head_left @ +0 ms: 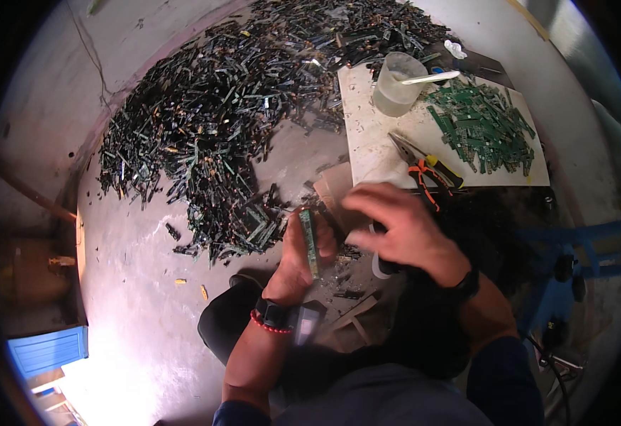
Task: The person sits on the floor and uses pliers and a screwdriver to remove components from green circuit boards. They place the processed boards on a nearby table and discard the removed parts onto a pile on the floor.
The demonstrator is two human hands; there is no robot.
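My left hand [295,263] is closed round a narrow green circuit board strip [310,241], which points up and away from me. To its right, my right hand [399,224] hangs in the air, slightly blurred, its fingers and thumb apart and nothing visible between them. Just beyond that hand, pliers [418,169] with orange and black handles lie on a pale board [367,153], beside a yellow and black tool handle [444,170]. A heap of green circuit board strips [481,122] covers the board's right part.
A translucent cup [398,89] with a white stick [431,77] across its rim stands on the pale board. Dark circuit strips [211,121] form a large pile on the floor ahead and left. A blue plastic stool [555,284] stands at the right.
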